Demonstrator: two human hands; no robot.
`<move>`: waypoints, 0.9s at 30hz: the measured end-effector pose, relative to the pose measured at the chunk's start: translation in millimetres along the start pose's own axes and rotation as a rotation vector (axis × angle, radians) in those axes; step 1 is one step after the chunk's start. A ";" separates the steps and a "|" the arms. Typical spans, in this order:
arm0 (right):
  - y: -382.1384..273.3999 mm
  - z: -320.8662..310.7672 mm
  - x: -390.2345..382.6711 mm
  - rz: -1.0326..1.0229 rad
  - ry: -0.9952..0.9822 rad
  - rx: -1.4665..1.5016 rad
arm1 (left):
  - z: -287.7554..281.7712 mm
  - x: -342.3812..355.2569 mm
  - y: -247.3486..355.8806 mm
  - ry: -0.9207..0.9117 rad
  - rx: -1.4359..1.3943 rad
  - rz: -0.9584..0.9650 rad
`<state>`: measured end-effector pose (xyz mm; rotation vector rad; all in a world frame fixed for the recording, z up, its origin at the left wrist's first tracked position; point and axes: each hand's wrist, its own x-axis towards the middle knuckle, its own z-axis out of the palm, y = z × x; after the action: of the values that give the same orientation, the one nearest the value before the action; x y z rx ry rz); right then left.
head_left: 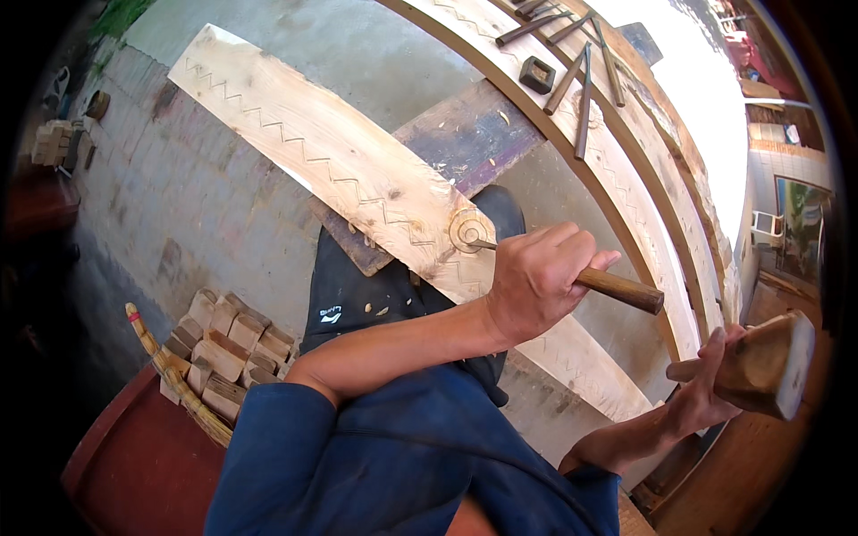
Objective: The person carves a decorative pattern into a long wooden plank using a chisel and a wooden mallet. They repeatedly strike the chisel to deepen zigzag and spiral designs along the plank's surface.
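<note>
A long pale wooden board [349, 156] lies slantwise across my lap, with a zigzag line along it and a carved spiral [469, 230] near my hand. My left hand [543, 281] is wrapped round a chisel [621, 288]; its brown wooden handle sticks out to the right. The metal tip meets the board at the spiral's right edge. Off to the right, apart from the chisel, my right hand [702, 397] grips a wooden mallet [755, 364] by its handle, the blocky head raised and tilted.
Curved boards [617, 183] stand at the right, bearing several chisels [583, 112] and a small dark box [537, 75]. A stained plank [474, 134] runs under my board. To the left, wooden blocks [228, 344] and a straw-like brush [170, 371] lie beside a red surface [143, 447].
</note>
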<state>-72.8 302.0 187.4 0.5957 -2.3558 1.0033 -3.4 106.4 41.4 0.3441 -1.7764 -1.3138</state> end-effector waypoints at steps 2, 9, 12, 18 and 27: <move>-15.6 -7.4 8.8 0.132 0.012 0.763 | 1.6 -1.7 0.6 -0.005 0.004 0.012; 21.9 -0.2 -44.7 0.025 -0.327 -0.385 | -12.4 -24.0 4.0 -0.166 -0.024 0.185; 57.9 1.4 -75.0 0.610 -0.266 -0.014 | -30.0 -62.9 22.7 -0.371 -0.178 0.388; 71.3 27.0 -152.6 0.348 -0.647 -0.512 | -58.5 -68.1 14.1 -0.599 -0.134 0.464; 83.5 39.7 -171.0 0.088 -0.600 -0.376 | -79.9 -46.2 17.4 -0.825 0.113 0.718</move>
<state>1.4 357.9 16.6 0.7180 -3.0144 0.4158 89.6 93.3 39.2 -0.8356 -2.3123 -0.8573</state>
